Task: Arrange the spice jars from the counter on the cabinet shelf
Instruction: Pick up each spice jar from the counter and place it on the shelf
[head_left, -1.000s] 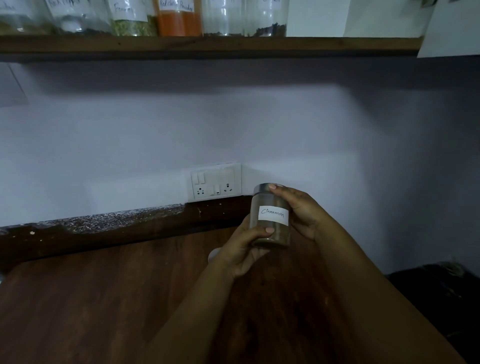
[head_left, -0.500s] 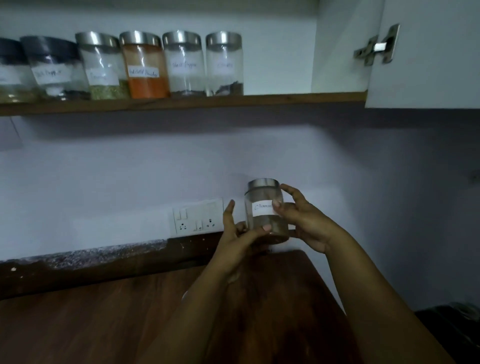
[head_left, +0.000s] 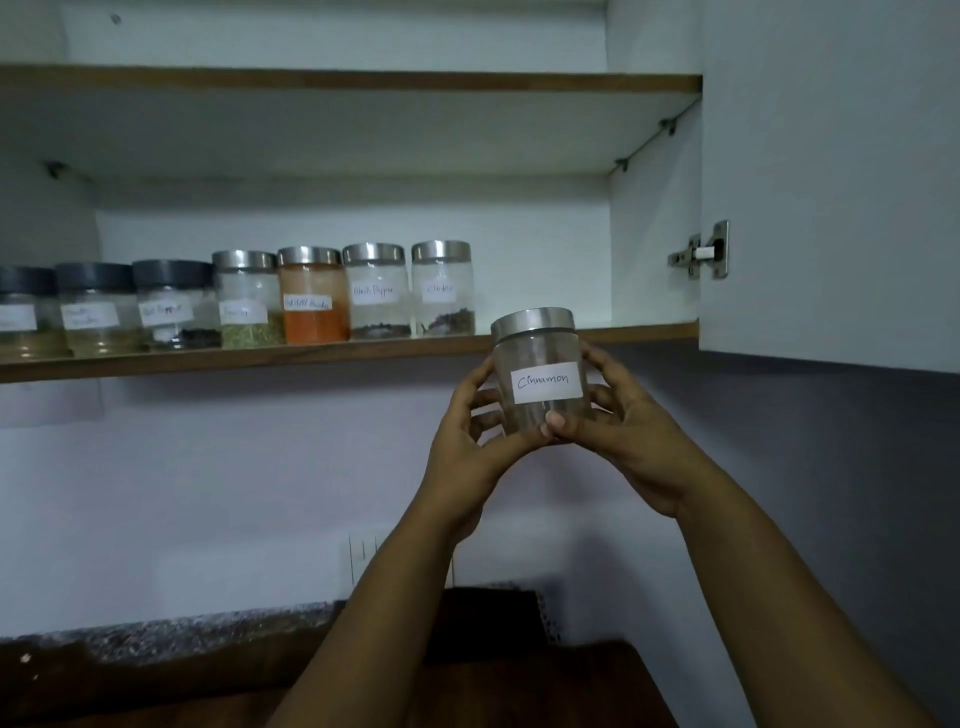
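Cabinet (head_left: 649, 218): door (head_left: 831, 182) open at right.
Shelf (head_left: 311, 352): seven jars (head_left: 376, 291) in a row; far-left labels too blurred to read.
Desk (head_left: 545, 686): low, dark wood.
Left hand (head_left: 467, 441): fingers curled round the cinnamon jar.
Right hand (head_left: 628, 431): fingers hold its other side.
Cinnamon jar (head_left: 540, 371): upright, in front of the shelf edge, right of the row.

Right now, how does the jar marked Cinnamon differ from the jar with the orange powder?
The Cinnamon jar is held in the air by the left hand and the right hand, in front of the shelf's edge; the orange powder jar stands on the shelf. The orange powder jar is well over half full; the Cinnamon jar looks mostly clear. Both have silver lids and white handwritten labels.
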